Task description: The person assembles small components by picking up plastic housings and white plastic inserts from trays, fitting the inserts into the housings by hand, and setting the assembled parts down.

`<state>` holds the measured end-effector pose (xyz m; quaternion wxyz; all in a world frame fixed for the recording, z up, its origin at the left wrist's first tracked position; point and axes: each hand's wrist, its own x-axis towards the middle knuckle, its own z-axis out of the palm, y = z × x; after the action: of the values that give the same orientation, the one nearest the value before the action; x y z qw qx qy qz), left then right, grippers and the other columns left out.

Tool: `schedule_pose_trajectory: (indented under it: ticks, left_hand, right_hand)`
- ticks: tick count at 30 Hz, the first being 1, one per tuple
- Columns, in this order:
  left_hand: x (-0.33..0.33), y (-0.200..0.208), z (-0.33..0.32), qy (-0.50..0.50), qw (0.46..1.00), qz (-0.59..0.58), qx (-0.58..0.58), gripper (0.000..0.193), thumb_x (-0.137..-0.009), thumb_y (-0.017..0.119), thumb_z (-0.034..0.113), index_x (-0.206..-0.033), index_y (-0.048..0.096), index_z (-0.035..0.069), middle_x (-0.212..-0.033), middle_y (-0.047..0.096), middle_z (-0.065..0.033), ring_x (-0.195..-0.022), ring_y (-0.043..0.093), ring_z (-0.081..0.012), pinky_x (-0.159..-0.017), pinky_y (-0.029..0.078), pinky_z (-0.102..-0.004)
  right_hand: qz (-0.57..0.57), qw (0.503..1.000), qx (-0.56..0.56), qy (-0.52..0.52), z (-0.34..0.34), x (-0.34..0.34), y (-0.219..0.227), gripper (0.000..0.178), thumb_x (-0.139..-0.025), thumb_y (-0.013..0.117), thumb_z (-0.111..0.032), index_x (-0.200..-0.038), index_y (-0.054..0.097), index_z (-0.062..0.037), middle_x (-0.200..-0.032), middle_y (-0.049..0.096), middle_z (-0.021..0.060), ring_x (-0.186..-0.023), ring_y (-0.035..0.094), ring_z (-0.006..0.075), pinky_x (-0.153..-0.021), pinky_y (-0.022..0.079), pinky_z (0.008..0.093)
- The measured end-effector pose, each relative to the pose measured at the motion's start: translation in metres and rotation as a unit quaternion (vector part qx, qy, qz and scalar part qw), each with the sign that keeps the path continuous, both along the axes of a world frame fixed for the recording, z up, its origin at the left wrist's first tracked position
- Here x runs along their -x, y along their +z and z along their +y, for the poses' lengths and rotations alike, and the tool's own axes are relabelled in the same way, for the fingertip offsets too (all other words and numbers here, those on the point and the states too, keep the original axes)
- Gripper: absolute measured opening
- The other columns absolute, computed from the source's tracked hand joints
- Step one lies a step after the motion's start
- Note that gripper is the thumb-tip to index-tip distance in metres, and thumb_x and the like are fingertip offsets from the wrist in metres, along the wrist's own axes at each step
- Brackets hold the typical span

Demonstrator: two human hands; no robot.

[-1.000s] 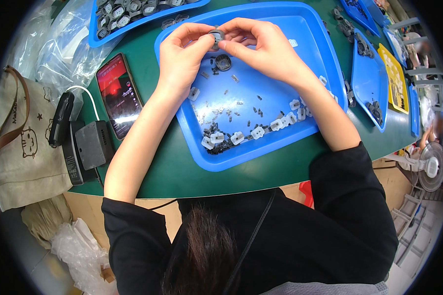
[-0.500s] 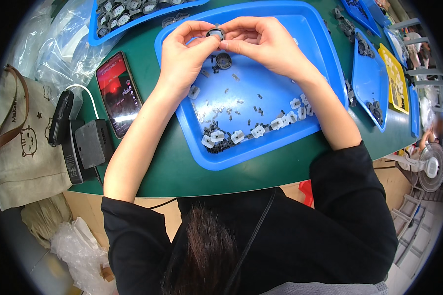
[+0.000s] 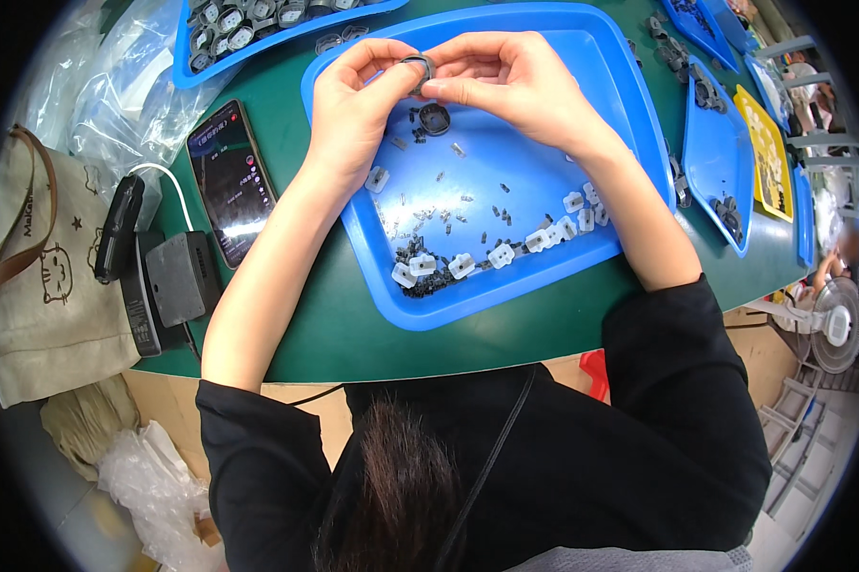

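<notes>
Above the far part of a blue tray (image 3: 363, 250), both my hands meet around a small round dark plastic housing (image 3: 426, 69). My left hand (image 3: 351, 100) grips its left side between thumb and fingers. From the other side, my right hand (image 3: 520, 86) pinches it, and the fingers partly cover the piece. A second dark round housing (image 3: 433, 119) lies in the tray just below my fingertips. Translucent white plastic pieces (image 3: 501, 255) line the tray's near edge. Tiny black parts (image 3: 431, 285) are heaped in its near left corner, with more scattered over the bottom.
Left of the tray lie a phone (image 3: 231, 181), a grey box-shaped device (image 3: 181, 278) and a canvas bag (image 3: 62, 286). Another blue tray (image 3: 186, 76) full of housings stands at the far left. More blue trays (image 3: 710, 172) and a yellow tray (image 3: 748, 119) are at right.
The housing in my fingers has turned from showing its face to a more edge-on tilt. My hands have barely shifted. The phone's screen has gone from red to dark.
</notes>
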<state>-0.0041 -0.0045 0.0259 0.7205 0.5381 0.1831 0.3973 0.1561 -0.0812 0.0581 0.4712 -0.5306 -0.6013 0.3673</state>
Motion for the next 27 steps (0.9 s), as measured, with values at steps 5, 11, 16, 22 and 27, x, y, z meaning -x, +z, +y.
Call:
schedule_pose_trajectory:
  ticks: [5,11,16,22,27]
  left_hand:
    - [0.000,-0.003,0.002,0.000,1.000,0.020,-0.014,0.019,-0.082,0.063,0.010,-0.095,0.058,-0.002,-0.090,0.061,-0.0085,-0.080,0.060,-0.0130,-0.074,0.049,-0.0249]
    - [-0.001,0.000,0.001,0.023,0.999,0.037,-0.033,0.021,-0.082,0.062,0.009,-0.098,0.058,-0.003,-0.091,0.062,-0.0100,-0.081,0.061,-0.0141,-0.075,0.050,-0.0259]
    - [-0.003,0.002,-0.002,0.011,0.999,-0.006,0.030,0.024,-0.083,0.060,0.009,-0.101,0.060,-0.007,-0.094,0.063,-0.0136,-0.084,0.064,-0.0183,-0.076,0.054,-0.0283]
    - [-0.002,0.000,-0.004,0.082,0.991,0.096,-0.052,0.023,-0.078,0.061,0.003,-0.098,0.061,-0.008,-0.089,0.065,-0.0149,-0.080,0.066,-0.0184,-0.073,0.054,-0.0264]
    - [-0.001,0.007,-0.007,0.051,0.994,0.090,-0.046,0.025,-0.083,0.058,0.007,-0.104,0.058,-0.007,-0.095,0.064,-0.0148,-0.084,0.065,-0.0191,-0.079,0.052,-0.0271]
  right_hand:
    - [-0.052,0.998,-0.023,-0.006,0.000,0.001,-0.003,0.028,-0.077,0.070,-0.017,-0.098,0.066,0.0011,-0.083,0.068,0.0099,-0.079,0.065,0.0133,-0.074,0.051,0.0258]
    - [-0.044,0.998,-0.028,-0.026,-0.001,0.003,-0.003,0.031,-0.077,0.071,-0.018,-0.100,0.065,0.0025,-0.085,0.068,0.0108,-0.080,0.065,0.0135,-0.075,0.051,0.0254]
    - [-0.006,0.999,0.021,-0.038,0.000,-0.003,0.003,0.037,-0.079,0.070,-0.018,-0.106,0.062,0.0056,-0.089,0.067,0.0112,-0.082,0.064,0.0122,-0.076,0.051,0.0243]
    - [-0.087,0.995,-0.005,-0.050,0.001,-0.001,-0.002,0.034,-0.079,0.069,-0.020,-0.104,0.064,0.0032,-0.085,0.067,0.0084,-0.077,0.062,0.0097,-0.074,0.051,0.0235]
    - [-0.074,0.996,-0.031,-0.046,0.005,-0.008,-0.011,0.037,-0.078,0.072,-0.023,-0.103,0.064,0.0032,-0.083,0.067,0.0077,-0.076,0.062,0.0093,-0.073,0.051,0.0232]
